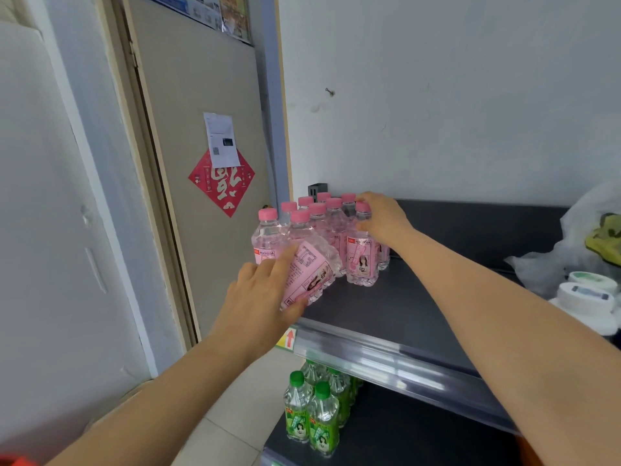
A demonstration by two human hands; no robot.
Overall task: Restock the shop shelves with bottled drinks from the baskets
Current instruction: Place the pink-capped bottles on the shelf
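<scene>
Left hand (258, 297) grips tilted bottle (312, 267), right hand (383, 220) obscures upright bottle (361, 260)

The left hand (258, 290) is covering the lower end of the tilted bottle (314, 270). The right hand (379, 220) is hiding the shoulder of the front bottle (361, 257) it is gripping. Nearer bottles are screening the back row (323, 196) and most of a black box (317, 189). The top edge is cutting off a poster (215, 11), and the right edge is cutting a bag (588, 230). The door note (221, 139) is showing text too small to read. The shelf lip (369, 358) is hiding the rear green bottles (322, 418).
</scene>
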